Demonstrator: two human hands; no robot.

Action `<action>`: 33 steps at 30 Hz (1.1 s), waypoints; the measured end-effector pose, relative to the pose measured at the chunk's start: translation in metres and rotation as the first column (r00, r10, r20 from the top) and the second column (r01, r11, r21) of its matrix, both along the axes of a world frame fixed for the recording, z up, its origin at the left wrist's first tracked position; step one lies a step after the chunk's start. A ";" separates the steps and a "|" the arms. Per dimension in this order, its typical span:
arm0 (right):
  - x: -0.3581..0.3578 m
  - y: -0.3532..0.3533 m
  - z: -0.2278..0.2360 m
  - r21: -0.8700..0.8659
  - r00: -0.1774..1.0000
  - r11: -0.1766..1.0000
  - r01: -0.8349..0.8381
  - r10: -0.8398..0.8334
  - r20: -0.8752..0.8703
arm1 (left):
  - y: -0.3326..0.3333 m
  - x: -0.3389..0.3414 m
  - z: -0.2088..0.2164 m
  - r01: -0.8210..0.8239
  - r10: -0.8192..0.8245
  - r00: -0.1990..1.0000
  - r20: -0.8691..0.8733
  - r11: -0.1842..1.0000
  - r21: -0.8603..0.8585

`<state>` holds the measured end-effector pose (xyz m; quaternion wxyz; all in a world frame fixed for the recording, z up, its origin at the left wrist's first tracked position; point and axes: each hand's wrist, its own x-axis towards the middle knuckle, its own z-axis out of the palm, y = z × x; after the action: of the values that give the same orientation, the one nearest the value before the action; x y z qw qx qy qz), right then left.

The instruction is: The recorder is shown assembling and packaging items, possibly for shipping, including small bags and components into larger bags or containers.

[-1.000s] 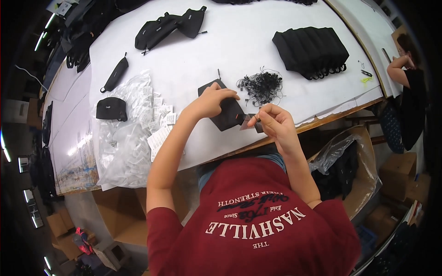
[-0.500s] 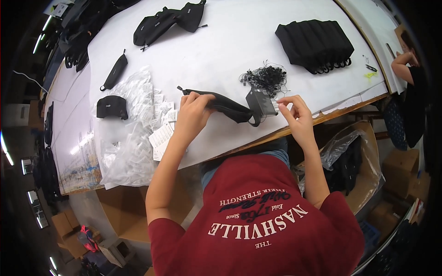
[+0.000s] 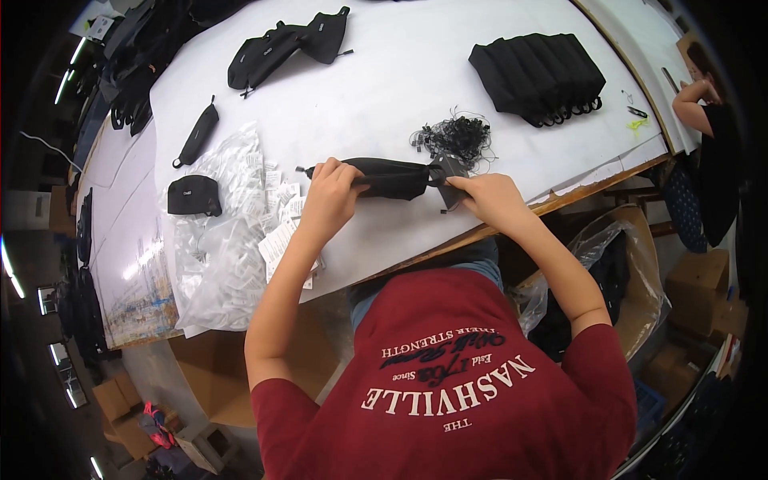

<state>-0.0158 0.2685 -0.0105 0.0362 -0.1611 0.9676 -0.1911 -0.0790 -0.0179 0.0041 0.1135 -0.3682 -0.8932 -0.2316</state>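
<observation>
White table (image 3: 400, 88): L hand (image 3: 330, 194) pinches black pouch (image 3: 392, 178), stretched btwn L & R fingers; R hand (image 3: 492, 198) pinches dark tag (image 3: 454, 166) by pouch's loop (image 3: 434, 177), string pile (image 3: 460, 136) beyond R fingers. Step, prob.: tag attachment; next needs steady L grip.

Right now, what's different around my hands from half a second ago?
Your right hand moved left and took hold of the dark hang tag; the black fabric pouch swung from sloping to nearly level. Your left hand still grips the pouch; the tangle of black cords and the row of black pouches stayed put.
</observation>
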 end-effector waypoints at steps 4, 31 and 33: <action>-0.001 0.005 0.021 -0.174 0.990 0.980 0.096 -0.075 0.120 | -0.001 0.005 0.008 -0.082 0.084 0.996 -0.020 0.994 0.072; 0.012 0.008 0.025 -0.902 0.907 0.320 0.289 -0.394 0.150 | 0.018 0.056 0.025 0.149 -0.135 0.954 0.267 0.988 -0.035; 0.020 -0.009 0.046 -0.766 0.979 0.628 0.141 -0.205 0.013 | 0.023 0.060 0.025 0.134 -0.132 0.949 0.286 0.991 0.015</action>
<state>0.0044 0.2596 0.0356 -0.0900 -0.0748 0.8086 -0.5767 -0.0187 0.0050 0.0291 -0.0338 -0.3904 -0.8739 -0.2876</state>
